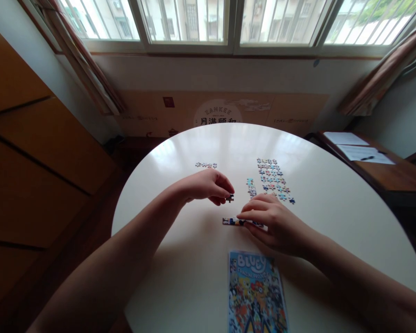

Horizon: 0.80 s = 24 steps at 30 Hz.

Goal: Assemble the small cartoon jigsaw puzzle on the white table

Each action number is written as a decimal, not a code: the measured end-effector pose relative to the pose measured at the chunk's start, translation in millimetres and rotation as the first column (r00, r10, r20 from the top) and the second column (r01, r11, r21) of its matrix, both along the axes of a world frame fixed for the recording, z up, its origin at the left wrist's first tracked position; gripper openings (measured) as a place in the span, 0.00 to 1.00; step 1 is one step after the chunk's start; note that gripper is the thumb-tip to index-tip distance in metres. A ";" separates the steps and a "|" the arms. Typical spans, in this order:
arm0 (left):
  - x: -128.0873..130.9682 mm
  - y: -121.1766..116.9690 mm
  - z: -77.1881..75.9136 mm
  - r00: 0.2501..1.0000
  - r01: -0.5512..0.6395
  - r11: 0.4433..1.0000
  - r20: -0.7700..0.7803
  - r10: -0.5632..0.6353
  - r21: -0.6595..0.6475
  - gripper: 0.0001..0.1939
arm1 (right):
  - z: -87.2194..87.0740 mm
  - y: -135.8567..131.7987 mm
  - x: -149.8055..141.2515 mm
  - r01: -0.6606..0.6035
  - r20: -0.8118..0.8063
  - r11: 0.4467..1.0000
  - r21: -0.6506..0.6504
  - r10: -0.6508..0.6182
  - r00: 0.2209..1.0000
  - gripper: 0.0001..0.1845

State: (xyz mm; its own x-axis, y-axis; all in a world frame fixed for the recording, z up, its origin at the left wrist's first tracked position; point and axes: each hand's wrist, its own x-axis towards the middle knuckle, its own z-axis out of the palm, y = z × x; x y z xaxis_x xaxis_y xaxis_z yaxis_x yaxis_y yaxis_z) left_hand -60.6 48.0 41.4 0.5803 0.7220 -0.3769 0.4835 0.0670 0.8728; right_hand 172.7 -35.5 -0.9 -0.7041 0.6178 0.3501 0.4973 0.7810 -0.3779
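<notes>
My left hand [213,187] is closed in a pinch on a small dark jigsaw piece [230,198], held just above the table. Lower and to the right, my right hand [272,219] has its fingers and thumb on either side of a joined strip of jigsaw pieces [231,221], partly covering it. The strip lies flat with a straight lower edge. Behind my right hand, a narrow column of pieces [250,185] runs partly out of sight. Nearest me lies a picture sheet [256,291] lettered "BLUEY", showing many cartoon figures.
Rows of loose jigsaw pieces [272,173] lie at the right back of the round white table [173,185]. A short row of pieces [206,165] lies beyond my left hand. Papers [365,154] and a pen rest on a brown side table [402,169].
</notes>
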 end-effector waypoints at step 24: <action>6.0 -4.1 -2.0 0.904 0.293 0.946 -0.361 -0.228 0.137 0.09 | -7.1 -3.6 -0.2 0.043 0.186 0.998 0.052 -0.052 0.981 0.19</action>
